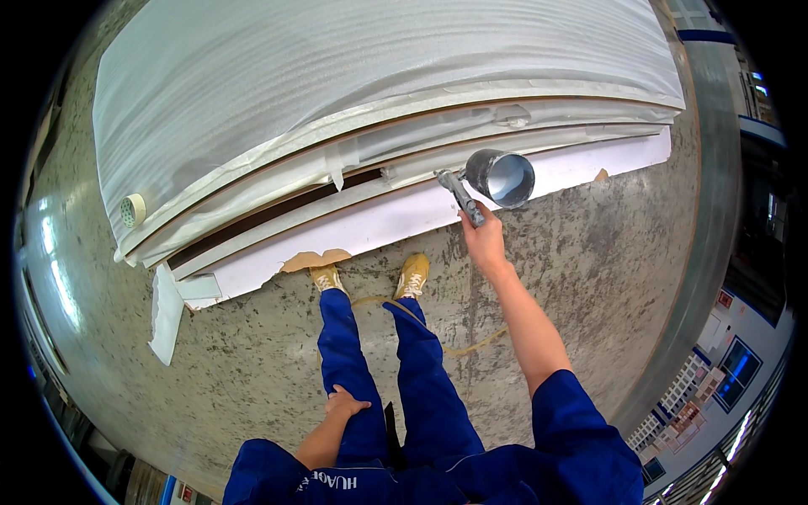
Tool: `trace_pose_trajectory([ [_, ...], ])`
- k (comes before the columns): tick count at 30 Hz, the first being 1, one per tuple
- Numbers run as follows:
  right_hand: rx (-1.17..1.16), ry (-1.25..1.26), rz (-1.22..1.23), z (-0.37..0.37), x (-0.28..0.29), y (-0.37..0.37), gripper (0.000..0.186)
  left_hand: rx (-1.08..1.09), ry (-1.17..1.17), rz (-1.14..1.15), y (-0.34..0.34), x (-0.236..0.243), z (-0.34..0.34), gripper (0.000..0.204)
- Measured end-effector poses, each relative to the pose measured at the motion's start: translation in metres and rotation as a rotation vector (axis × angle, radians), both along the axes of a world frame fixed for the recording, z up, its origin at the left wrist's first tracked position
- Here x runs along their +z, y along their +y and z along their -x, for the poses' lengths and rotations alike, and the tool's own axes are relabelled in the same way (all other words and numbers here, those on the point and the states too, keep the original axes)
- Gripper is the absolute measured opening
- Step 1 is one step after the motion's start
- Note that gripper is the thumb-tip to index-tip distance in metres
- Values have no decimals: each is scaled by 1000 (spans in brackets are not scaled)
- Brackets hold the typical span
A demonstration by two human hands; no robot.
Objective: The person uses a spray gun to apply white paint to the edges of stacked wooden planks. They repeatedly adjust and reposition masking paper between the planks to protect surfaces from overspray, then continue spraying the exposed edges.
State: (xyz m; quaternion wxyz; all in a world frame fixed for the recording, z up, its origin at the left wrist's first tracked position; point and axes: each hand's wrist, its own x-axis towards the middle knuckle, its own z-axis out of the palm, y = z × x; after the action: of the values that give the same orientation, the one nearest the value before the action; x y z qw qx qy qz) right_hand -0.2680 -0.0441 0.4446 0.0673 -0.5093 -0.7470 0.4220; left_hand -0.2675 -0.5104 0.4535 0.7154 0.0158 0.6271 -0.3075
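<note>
My right hand is wrapped round the handle of a grey spray gun. A dark, paint-smeared cup is joined to the gun and tilts toward me, showing pale grey-blue liquid or coating inside. Gun and cup are held in front of the near edge of a low stack of boards wrapped in white foam sheet. Resting on my left trouser leg near the knee, my left hand holds nothing, its fingers apart.
A tape roll sits at the stack's left corner. Torn white sheet and brown cardboard stick out along the near edge, by my yellow shoes. A yellowish hose lies across the stained floor around my legs.
</note>
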Motion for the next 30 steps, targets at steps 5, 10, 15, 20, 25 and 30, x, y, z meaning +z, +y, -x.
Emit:
trace_pose_trajectory([
  [5,-12,-29,-38,-8,-14,17,32,-12,5,5,2,-3,-3,131],
  [10,-53,-58,-33,-15,-15,30,35,-36,3,6,0,-7,-7,132],
  [15,-96,-51,-16,-22,-11,44,36,-23,-15,21,6,-4,-5,132],
  [20,-141,11,-93,-42,-25,58,34,-28,-8,11,5,-7,-6,132],
  [25,-184,9,-107,-53,-13,74,30,-32,2,9,6,-8,-9,131],
  [30,-217,-1,-165,-71,-14,88,31,-15,18,4,9,-8,-12,129],
])
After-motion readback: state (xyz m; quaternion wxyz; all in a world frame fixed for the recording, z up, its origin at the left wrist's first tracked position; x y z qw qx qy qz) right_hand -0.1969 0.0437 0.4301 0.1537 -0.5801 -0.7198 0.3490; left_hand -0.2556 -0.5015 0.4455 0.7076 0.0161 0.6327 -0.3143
